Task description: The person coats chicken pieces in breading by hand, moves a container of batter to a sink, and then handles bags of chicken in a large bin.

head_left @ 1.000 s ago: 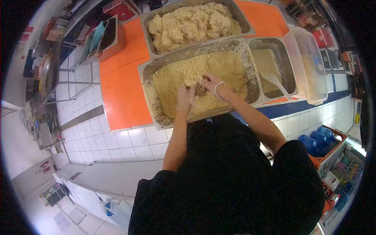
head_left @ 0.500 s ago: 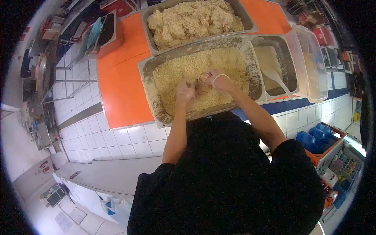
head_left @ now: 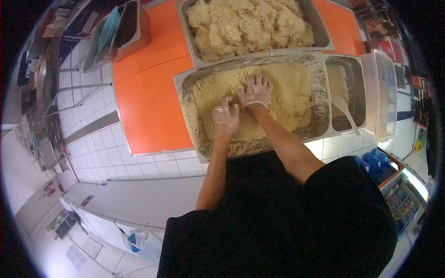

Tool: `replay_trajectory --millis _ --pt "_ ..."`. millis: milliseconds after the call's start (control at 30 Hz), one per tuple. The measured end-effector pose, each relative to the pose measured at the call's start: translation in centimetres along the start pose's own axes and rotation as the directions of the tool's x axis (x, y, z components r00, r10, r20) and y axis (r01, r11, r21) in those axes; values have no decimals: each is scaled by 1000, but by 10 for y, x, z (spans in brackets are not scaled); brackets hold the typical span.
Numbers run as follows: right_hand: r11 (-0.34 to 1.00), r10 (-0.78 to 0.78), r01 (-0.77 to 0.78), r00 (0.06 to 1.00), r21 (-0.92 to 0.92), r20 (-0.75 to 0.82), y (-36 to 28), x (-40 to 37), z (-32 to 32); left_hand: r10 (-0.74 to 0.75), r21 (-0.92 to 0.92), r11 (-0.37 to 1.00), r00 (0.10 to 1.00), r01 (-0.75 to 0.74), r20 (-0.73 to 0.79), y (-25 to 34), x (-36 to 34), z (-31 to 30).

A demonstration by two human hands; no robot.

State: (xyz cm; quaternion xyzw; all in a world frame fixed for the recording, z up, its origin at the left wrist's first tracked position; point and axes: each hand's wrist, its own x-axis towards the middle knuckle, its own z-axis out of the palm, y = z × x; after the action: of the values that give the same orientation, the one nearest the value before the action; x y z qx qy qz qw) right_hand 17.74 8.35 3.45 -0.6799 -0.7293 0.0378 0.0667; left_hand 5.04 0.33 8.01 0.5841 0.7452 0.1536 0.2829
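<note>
Both hands wear clear gloves and are over a metal tray of pale crumbly coating. My right hand lies palm down on the crumbs near the tray's middle, its fingers spread. Just to its left and a little nearer my body, my left hand rests in the crumbs with its fingers bent and apart. Nothing shows between the fingers of either hand; what lies under the palms is hidden.
Behind stands another metal tray heaped with coated pieces. To the right are a narrower pan with a white-handled utensil and a clear plastic bin. An orange tabletop extends left.
My right hand has opened and flattened onto the crumbs, moving away from the piece it was near. My left hand has turned, fingers apart. The view has shifted, with the trays now further right.
</note>
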Motion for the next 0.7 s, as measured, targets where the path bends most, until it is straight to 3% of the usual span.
replay_trajectory --millis 67,133,167,233,267,333,367,467,567,633,667,700 --pt "999 -22 21 999 -31 -33 4 -4 11 -45 -34 998 999 45 16 -5 -5 -1" --pt "998 65 -60 954 -24 293 4 4 5 81 -67 994 996 -83 -28 -9 0 -3" --pt "998 64 -61 958 -22 280 -3 5 3 90 -66 994 995 -93 -38 -13 -1 -5" --pt "966 212 -246 926 75 312 -18 9 -8 55 -118 991 998 -57 -26 -10 -9 -12" --pt "966 217 -250 923 66 317 -23 7 -2 53 -124 991 998 -54 -17 -13 -15 -9" --pt "958 250 -213 948 -191 197 -39 10 15 29 -261 965 1000 -24 12 -23 -17 -3" --pt "960 247 -212 949 -185 197 -43 22 24 27 -255 967 1000 -24 9 -29 -9 -1" --pt "955 293 -255 882 -151 369 -38 10 -10 -24 -168 985 994 41 104 -25 -34 2" --pt "965 258 -229 904 -125 340 -45 32 -30 41 -185 982 994 -21 101 -8 -3 -12" --pt "966 260 -254 940 -53 223 -43 22 -33 185 -171 966 980 -196 -75 4 -6 -14" --pt "964 264 -258 939 -59 222 -36 24 -35 188 -176 964 979 -198 -72 6 -6 -11" --pt "941 285 -331 886 69 365 -31 32 -42 263 -101 958 962 -269 -69 2 -1 -4"
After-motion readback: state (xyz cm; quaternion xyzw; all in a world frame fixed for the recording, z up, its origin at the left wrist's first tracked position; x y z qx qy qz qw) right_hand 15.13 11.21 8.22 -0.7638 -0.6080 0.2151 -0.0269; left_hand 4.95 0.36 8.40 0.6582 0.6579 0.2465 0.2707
